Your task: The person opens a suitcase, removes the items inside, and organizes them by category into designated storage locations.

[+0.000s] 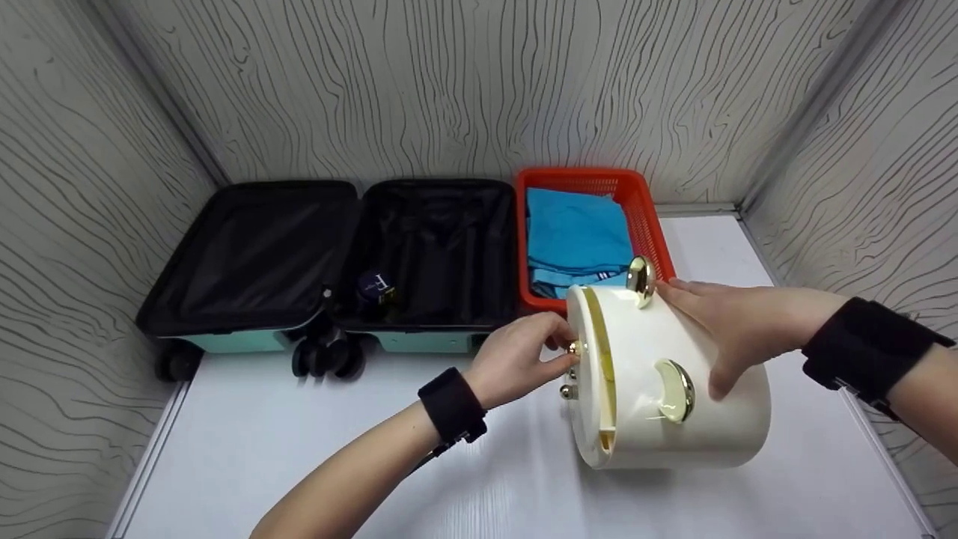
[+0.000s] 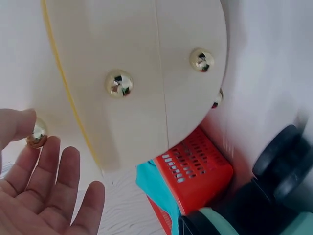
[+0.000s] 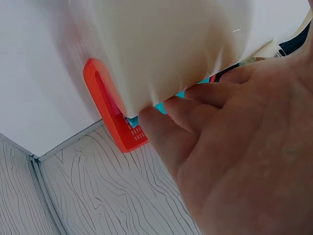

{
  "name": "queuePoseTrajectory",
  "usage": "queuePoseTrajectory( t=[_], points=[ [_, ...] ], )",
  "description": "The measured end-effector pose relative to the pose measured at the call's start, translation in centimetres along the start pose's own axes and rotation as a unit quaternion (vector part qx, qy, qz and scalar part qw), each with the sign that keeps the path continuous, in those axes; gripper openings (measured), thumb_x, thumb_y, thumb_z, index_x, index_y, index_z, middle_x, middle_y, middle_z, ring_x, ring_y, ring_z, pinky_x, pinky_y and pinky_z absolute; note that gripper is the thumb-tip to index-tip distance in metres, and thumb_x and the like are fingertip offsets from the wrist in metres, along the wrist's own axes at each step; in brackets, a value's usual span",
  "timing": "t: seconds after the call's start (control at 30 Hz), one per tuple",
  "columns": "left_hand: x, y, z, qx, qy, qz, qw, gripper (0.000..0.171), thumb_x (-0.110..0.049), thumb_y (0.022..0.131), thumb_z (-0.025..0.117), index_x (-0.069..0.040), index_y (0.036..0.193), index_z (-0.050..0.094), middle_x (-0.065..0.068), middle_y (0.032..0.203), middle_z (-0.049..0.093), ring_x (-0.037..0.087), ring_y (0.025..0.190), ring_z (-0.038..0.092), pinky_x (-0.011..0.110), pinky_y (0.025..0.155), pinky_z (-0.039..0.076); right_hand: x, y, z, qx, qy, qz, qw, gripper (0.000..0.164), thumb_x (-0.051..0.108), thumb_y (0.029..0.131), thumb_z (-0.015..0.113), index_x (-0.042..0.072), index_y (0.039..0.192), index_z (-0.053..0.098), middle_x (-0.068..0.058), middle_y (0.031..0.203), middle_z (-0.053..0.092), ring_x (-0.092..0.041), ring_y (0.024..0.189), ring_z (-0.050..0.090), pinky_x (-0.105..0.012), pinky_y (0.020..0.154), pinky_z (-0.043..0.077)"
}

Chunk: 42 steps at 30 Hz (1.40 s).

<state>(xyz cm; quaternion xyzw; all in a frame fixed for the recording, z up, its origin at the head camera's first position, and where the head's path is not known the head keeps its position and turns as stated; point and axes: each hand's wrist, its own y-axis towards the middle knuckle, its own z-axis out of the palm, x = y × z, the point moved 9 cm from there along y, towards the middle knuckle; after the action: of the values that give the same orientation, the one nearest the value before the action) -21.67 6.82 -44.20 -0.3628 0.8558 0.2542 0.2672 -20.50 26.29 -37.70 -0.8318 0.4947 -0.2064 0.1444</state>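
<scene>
A rounded cream storage box (image 1: 681,352) with gold trim lies at the right of the white table. Its front panel (image 1: 591,374) faces left, with a yellowish gap behind it. On that panel sit several gold knobs, one of them (image 2: 119,83) in the middle of the left wrist view. My left hand (image 1: 524,355) pinches another gold knob (image 2: 37,134) between thumb and fingers. My right hand (image 1: 737,322) rests on the box's side, fingers spread, near a gold-edged handle (image 1: 677,391). In the right wrist view its fingers (image 3: 166,132) lie along the cream surface.
Behind the box stands a red basket (image 1: 655,232) holding folded blue cloth (image 1: 576,228). An opened suitcase (image 1: 247,254) with black lining lies at the back left, a small dark round item (image 1: 374,287) inside it. Patterned walls (image 1: 449,90) enclose the table.
</scene>
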Motion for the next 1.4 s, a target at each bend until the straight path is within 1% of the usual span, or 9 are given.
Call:
queuePoseTrajectory(
  t=[0.13,0.4,0.53,0.63,0.8,1.0,1.1,1.27,1.4],
  points=[
    [-0.2,0.4,0.5,-0.001,-0.004,0.000,1.0000,0.019,-0.029,0.096,0.074,-0.019,0.112,0.068,-0.011,0.105,0.066,0.005,0.093,0.061,0.015,0.080,0.049,0.1,-0.1,0.1,0.001,-0.007,0.003,1.000,0.133,0.040,0.058,0.093,-0.005,0.160,0.020,-0.028,0.161,0.028,-0.051,0.144,0.030,-0.064,0.108,0.037],
    [-0.5,0.8,1.2,-0.005,-0.020,-0.004,0.9998,0.019,-0.029,0.095,0.074,-0.019,0.110,0.068,-0.012,0.103,0.066,0.002,0.090,0.060,0.014,0.076,0.048,0.4,-0.1,0.6,0.000,-0.003,0.002,1.000,0.144,0.052,0.051,0.097,-0.007,0.158,0.021,-0.031,0.160,0.029,-0.052,0.142,0.031,-0.065,0.104,0.041],
    [-0.2,0.7,1.3,-0.006,-0.037,-0.004,0.9993,0.019,-0.028,0.095,0.073,-0.020,0.111,0.068,-0.013,0.104,0.065,0.001,0.091,0.061,0.015,0.077,0.048,0.5,-0.1,0.8,-0.010,-0.017,0.007,1.000,0.143,0.051,0.051,0.097,-0.006,0.159,0.022,-0.028,0.161,0.029,-0.052,0.143,0.030,-0.064,0.101,0.045],
    [0.3,0.3,1.6,-0.003,-0.038,-0.005,0.9993,0.025,-0.029,0.095,0.074,-0.020,0.116,0.066,-0.013,0.107,0.064,0.002,0.093,0.061,0.016,0.078,0.049,0.6,0.0,0.8,-0.011,-0.021,0.006,1.000,0.142,0.050,0.052,0.097,-0.006,0.159,0.022,-0.028,0.161,0.029,-0.053,0.143,0.030,-0.065,0.101,0.044],
    [1.8,-0.5,2.8,0.016,-0.013,-0.027,0.9994,0.035,-0.032,0.093,0.076,-0.019,0.124,0.066,-0.008,0.113,0.065,0.006,0.096,0.062,0.019,0.078,0.050,0.5,-0.1,0.8,-0.012,-0.023,0.004,1.000,0.142,0.049,0.052,0.097,-0.006,0.159,0.021,-0.028,0.161,0.029,-0.054,0.142,0.030,-0.067,0.103,0.041],
    [3.8,-1.2,4.8,0.044,0.019,-0.067,0.9966,0.032,-0.036,0.089,0.079,-0.020,0.115,0.070,-0.003,0.109,0.066,0.008,0.094,0.061,0.022,0.076,0.050,0.4,-0.2,0.7,-0.020,-0.018,0.002,1.000,0.142,0.048,0.052,0.097,-0.007,0.159,0.021,-0.028,0.161,0.030,-0.052,0.143,0.031,-0.065,0.104,0.041],
    [4.1,-1.3,5.2,0.042,0.026,-0.067,0.9965,0.029,-0.038,0.089,0.079,-0.021,0.112,0.071,-0.004,0.108,0.066,0.007,0.093,0.061,0.022,0.075,0.050,0.4,-0.3,0.6,-0.023,-0.016,0.002,1.000,0.142,0.049,0.052,0.096,-0.006,0.159,0.022,-0.027,0.160,0.031,-0.050,0.143,0.033,-0.063,0.103,0.043],
    [4.0,-1.1,5.2,0.035,0.040,-0.056,0.9970,0.023,-0.038,0.091,0.076,-0.023,0.108,0.072,-0.005,0.105,0.067,0.004,0.091,0.059,0.021,0.074,0.049,0.3,-0.2,0.6,-0.024,-0.015,0.005,1.000,0.142,0.051,0.052,0.097,-0.005,0.159,0.023,-0.026,0.160,0.033,-0.047,0.143,0.033,-0.062,0.103,0.044],
    [3.9,-1.1,5.3,0.032,0.044,-0.050,0.9972,0.022,-0.039,0.092,0.075,-0.024,0.108,0.072,-0.004,0.105,0.068,0.005,0.093,0.060,0.021,0.074,0.049,0.3,-0.2,0.6,-0.025,-0.018,0.004,1.000,0.141,0.051,0.052,0.097,-0.005,0.159,0.024,-0.027,0.159,0.033,-0.047,0.143,0.034,-0.061,0.103,0.044]
  ],
)
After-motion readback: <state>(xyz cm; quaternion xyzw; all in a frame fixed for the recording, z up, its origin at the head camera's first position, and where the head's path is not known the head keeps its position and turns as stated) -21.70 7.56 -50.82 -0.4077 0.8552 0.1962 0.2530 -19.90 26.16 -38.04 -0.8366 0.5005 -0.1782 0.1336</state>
